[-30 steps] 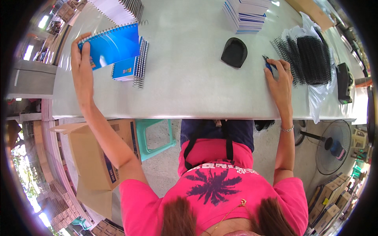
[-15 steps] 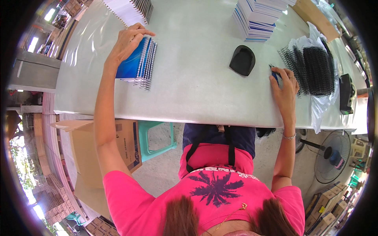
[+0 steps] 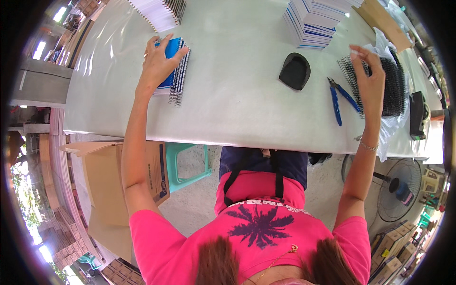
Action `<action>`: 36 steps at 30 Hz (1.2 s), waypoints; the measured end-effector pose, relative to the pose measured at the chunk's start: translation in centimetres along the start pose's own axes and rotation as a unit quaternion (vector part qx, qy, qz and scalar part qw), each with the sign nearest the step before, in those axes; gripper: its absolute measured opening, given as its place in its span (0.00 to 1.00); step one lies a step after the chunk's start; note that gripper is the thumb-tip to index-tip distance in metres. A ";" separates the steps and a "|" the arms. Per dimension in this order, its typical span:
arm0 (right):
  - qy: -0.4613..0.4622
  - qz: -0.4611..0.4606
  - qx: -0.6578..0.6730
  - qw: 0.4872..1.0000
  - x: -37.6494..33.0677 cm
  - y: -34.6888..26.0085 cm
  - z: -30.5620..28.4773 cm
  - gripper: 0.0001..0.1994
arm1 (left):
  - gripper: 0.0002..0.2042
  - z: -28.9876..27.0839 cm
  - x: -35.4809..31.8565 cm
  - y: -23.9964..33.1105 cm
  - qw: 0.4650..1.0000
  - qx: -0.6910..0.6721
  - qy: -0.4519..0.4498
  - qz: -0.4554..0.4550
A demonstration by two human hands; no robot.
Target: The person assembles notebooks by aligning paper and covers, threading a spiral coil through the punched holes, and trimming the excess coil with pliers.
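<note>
A small stack of blue-covered notebooks (image 3: 167, 81) with spiral coils along the right edge lies on the left of the table. My left hand (image 3: 160, 64) rests over the top of the stack, its fingers spread and the thumb toward the coils. On the right, my right hand (image 3: 370, 73) hovers at a bundle of black spiral coils (image 3: 394, 85) lying on white wrapping. Its thumb and fingers are bent but a little apart, with nothing visible between them. Blue-handled cutting pliers (image 3: 336, 97) lie on the table with handles spread, left of that hand.
A black dish-like holder (image 3: 295, 71) sits left of the pliers. Tall stacks of white-paged books (image 3: 311, 23) and coil-bound pads (image 3: 159, 13) stand at the back. A black tape dispenser (image 3: 418, 115) is at far right. Below are a carton (image 3: 107, 180), green stool (image 3: 187, 166) and fan (image 3: 399, 190).
My right hand has let go of the pliers, leaving them on the table, and has moved up and right to the black coils. My left hand has shifted onto the notebooks, fingers spreading.
</note>
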State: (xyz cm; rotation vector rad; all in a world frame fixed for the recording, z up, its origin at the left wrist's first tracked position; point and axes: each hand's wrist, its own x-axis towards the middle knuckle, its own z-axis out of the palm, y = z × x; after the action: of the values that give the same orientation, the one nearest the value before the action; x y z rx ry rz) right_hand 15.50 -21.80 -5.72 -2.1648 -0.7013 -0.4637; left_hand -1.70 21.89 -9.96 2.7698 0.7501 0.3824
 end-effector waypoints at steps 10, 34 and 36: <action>0.094 -0.005 0.286 0.953 13.8 1.9 -2.8 0.21 | 0.51 -0.5 -1.0 -0.8 0.995 0.041 -0.088 -0.014; -0.140 0.140 0.047 0.979 19.4 -0.7 -0.4 0.27 | 0.37 -3.9 -2.2 9.0 0.989 -0.049 0.073 0.117; -0.151 0.109 0.034 0.982 19.7 0.2 -0.6 0.29 | 0.38 -4.1 -2.2 11.3 0.982 -0.078 0.076 0.156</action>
State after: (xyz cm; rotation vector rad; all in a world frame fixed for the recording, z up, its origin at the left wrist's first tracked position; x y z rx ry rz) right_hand 30.87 -15.94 5.09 -2.2370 -0.6216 0.0062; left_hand 0.28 11.98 -3.11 2.7295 0.2975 0.6872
